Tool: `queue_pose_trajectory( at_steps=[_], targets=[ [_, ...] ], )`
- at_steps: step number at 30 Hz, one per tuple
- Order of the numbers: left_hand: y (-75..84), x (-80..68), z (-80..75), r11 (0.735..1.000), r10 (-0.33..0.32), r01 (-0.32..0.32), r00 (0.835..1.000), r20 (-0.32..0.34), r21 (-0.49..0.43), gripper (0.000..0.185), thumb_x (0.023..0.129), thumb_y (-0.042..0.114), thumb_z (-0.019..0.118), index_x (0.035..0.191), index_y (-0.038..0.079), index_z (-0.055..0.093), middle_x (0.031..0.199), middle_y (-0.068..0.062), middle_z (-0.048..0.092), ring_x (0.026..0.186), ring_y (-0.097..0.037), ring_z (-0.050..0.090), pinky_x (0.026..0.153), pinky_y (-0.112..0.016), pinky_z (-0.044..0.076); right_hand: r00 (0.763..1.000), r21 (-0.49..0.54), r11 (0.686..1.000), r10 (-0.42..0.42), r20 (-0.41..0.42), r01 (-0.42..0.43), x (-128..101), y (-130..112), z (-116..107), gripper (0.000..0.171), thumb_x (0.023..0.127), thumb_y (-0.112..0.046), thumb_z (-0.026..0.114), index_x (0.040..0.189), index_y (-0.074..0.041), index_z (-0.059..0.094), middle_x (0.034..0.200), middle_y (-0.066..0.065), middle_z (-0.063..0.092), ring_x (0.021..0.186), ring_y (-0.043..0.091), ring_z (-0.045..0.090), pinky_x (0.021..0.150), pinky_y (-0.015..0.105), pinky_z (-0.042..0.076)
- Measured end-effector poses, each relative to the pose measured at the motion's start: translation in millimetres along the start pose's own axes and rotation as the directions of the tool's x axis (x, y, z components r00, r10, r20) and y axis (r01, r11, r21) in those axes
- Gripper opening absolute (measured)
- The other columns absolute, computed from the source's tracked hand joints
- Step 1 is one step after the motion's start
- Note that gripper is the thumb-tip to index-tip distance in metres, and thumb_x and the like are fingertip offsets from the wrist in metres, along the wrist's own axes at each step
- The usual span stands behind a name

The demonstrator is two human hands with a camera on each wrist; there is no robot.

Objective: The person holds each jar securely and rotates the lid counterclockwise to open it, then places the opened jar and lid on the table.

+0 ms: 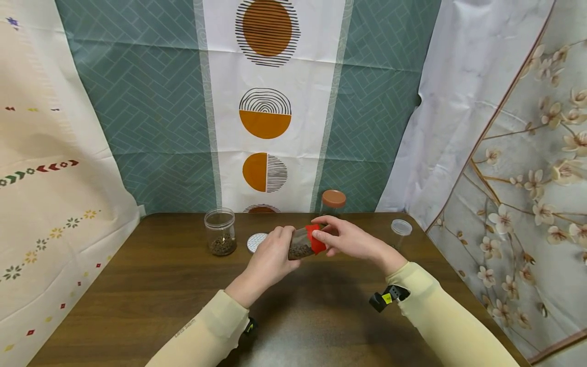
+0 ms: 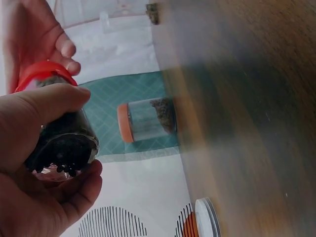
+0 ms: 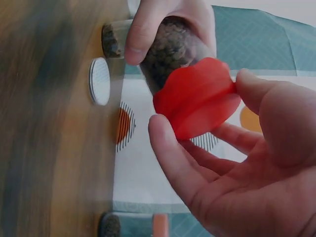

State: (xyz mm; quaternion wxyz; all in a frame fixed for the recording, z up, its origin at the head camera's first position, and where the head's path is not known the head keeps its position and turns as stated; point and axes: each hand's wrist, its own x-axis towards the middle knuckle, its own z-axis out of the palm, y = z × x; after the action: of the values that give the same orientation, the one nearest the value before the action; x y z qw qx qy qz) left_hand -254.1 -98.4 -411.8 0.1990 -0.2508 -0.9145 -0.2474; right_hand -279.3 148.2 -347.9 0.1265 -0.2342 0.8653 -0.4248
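Sleeves, pale yellow, come in from the near edge of the counter [image 1: 151, 285]; a small black-and-yellow device [image 1: 387, 297] sits at the right wrist.

Left hand [image 1: 270, 257]: grip clamped around the body of a small clear jar [image 1: 300, 244], thumb over one side, fingers under the other. Jar is held above the counter, near its middle, tilted almost onto its side with the lid end pointing right. Dark brown granules [image 2: 61, 148] are pooled at its base end.

Right hand [image 1: 344, 237]: grip curled around the red lid [image 1: 316, 239], thumb and fingertips on its rim. Right wrist view shows the lid at the jar's mouth; cannot tell whether it is seated or loose.

Behind the hands, toward the far edge:
- white disc lid [image 1: 257, 242] flat on the counter, just left of the left hand
- open clear jar [image 1: 220, 232] with brown granules in the bottom, left of the disc
- jar with an orange-brown lid [image 1: 333, 203], at the far edge, behind the right hand
- clear jar with a clear lid [image 1: 401, 232], near the far right corner

Patterned cloth backdrop [image 1: 266, 102] hangs behind the counter.
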Motion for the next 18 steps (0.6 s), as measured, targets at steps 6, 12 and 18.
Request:
queue_pose_trajectory(
  at_steps=[6,12,18],
  targets=[
    [0.3,0.6,-0.8,1.000,-0.002,0.002,1.000,-0.006,-0.016,0.082,0.079,0.020,0.103,0.141,0.005,0.053,0.118,-0.017,0.067,0.102,-0.030,0.068,0.090,-0.047,0.061,0.999,-0.007,1.000,-0.019,-0.026,0.019,1.4,-1.1,1.5,0.049,0.111,-0.040,0.068,0.152,-0.015,0.060,0.124,0.012,0.073,0.089,0.028,0.073,0.089,0.042,0.060],
    [-0.4,0.2,-3.6,0.998,-0.004,0.006,1.000,0.028,-0.057,0.080,0.082,0.023,0.101,0.142,0.006,0.051,0.125,-0.021,0.062,0.099,-0.032,0.068,0.088,-0.048,0.061,0.999,-0.046,0.999,-0.024,-0.042,0.022,0.9,-4.1,4.0,0.045,0.110,-0.038,0.069,0.148,-0.015,0.062,0.119,0.011,0.074,0.086,0.025,0.072,0.086,0.042,0.058],
    [0.9,1.8,-9.7,0.999,-0.010,0.012,0.999,0.050,-0.036,0.075,0.083,0.021,0.100,0.141,0.005,0.055,0.127,-0.018,0.060,0.103,-0.032,0.065,0.091,-0.047,0.059,0.998,-0.088,0.996,-0.026,-0.063,0.020,0.9,-5.8,6.8,0.041,0.110,-0.038,0.069,0.146,-0.017,0.063,0.116,0.008,0.074,0.084,0.024,0.073,0.083,0.042,0.058]
  ],
)
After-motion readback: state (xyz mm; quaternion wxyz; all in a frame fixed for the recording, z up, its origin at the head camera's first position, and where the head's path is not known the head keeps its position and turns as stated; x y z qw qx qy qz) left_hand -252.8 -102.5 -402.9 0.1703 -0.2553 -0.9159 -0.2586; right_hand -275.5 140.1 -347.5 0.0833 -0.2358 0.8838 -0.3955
